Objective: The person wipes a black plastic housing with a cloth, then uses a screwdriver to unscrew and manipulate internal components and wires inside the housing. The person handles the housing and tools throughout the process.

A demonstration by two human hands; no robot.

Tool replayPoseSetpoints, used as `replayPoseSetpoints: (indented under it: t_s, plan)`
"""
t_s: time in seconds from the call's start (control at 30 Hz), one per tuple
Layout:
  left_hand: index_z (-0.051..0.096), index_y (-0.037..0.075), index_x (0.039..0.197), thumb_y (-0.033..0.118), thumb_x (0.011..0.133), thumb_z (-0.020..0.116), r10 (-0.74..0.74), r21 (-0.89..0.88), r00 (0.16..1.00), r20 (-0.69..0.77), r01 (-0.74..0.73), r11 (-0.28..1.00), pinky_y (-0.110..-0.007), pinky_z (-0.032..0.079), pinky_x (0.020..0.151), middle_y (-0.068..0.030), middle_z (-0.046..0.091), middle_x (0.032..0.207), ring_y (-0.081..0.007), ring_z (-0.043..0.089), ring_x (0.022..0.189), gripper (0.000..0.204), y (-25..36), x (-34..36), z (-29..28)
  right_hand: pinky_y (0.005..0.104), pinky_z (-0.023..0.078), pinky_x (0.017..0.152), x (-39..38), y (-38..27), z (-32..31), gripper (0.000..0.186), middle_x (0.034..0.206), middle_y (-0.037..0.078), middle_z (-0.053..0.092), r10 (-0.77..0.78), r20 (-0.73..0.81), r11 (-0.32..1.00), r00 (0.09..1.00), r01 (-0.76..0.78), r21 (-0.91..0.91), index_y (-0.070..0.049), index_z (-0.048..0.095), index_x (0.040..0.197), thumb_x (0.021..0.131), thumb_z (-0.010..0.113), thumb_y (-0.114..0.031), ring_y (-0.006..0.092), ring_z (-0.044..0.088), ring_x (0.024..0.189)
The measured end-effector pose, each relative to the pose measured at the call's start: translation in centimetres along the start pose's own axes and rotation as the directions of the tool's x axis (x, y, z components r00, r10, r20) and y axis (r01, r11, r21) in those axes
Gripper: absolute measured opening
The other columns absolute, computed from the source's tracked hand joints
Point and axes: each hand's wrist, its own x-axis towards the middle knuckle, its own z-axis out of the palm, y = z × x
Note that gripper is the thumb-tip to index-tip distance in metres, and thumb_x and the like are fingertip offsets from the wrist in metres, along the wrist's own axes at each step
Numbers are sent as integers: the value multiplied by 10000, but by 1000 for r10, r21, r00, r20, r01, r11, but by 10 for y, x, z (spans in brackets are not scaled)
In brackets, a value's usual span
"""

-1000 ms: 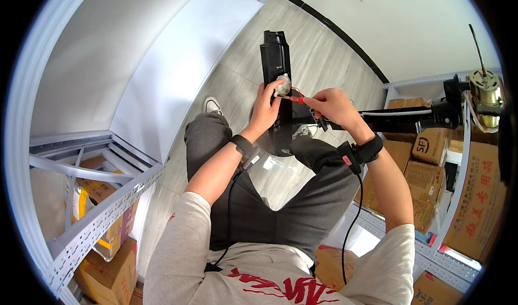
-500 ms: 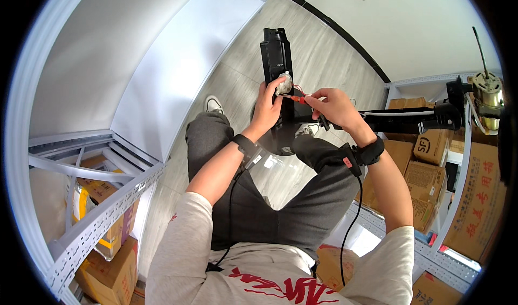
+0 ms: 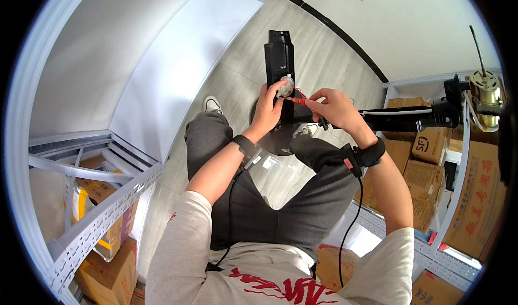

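Note:
My left hand (image 3: 266, 111) is closed round a round silvery metal part (image 3: 286, 86) on an upright black housing (image 3: 278, 57). My right hand (image 3: 335, 111) pinches a red-handled tool (image 3: 299, 100), whose thin shaft reaches the lower edge of the metal part by my left fingers. Thin red wires curve from the metal part. Something small and black shows below my right fingers. A black arm (image 3: 394, 120) runs rightward from behind my right hand, with a brass-coloured motor (image 3: 484, 101) at its far end. A dark, partly see-through round piece lies between my knees, below the housing.
A white board (image 3: 172, 51) and a perforated metal shelf rail (image 3: 97, 210) are on the left, with cardboard boxes (image 3: 108, 272) below. More boxes (image 3: 421, 192) fill shelving on the right. My legs are spread on the wood-look floor (image 3: 318, 46), facing a wall.
The black housing and metal part have shifted slightly right, along with my left hand and the tool tip. My grips look the same as before.

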Motion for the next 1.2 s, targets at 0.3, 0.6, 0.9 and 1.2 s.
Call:
replayPoseSetpoints:
  t_s: [0.3, 0.6, 0.9, 1.2]
  plan:
    - [399, 46, 1425, -126, 832, 561, -7, -49, 1000, 13, 8, 999, -373, 329, 1127, -140, 447, 1439, -297, 417, 1355, 639, -6, 1, 1, 451, 520, 628, -15, 9, 19, 229, 755, 184, 654, -565, -56, 660, 823, 410, -629, -9, 650, 920, 856, 681, -226, 382, 642, 701]
    - [49, 74, 1566, -122, 845, 550, -31, -78, 999, 6, 32, 996, -382, 248, 1172, -168, 144, 1616, -307, 246, 1464, 899, -8, 0, 3, 396, 489, 564, -6, 4, 11, 209, 678, 132, 667, -467, -123, 796, 876, 356, -489, -20, 715, 884, 888, 670, -224, 323, 640, 614]
    - [19, 75, 1565, -116, 858, 533, -33, -32, 999, 26, 34, 999, -385, 238, 1174, -197, 149, 1605, -318, 239, 1465, 894, -3, -1, 2, 442, 524, 649, -4, -4, 12, 249, 716, 193, 649, -338, -107, 854, 935, 257, -452, -5, 682, 838, 877, 671, -250, 382, 642, 688]
    - [21, 51, 1558, -74, 878, 550, 1, 3, 999, -36, -1, 1000, -389, 265, 1160, -229, 175, 1589, -346, 276, 1449, 871, -1, 1, 7, 401, 500, 589, -17, 15, 10, 176, 732, 106, 642, -564, -136, 662, 814, 348, -664, -65, 661, 921, 849, 708, -218, 310, 638, 657]
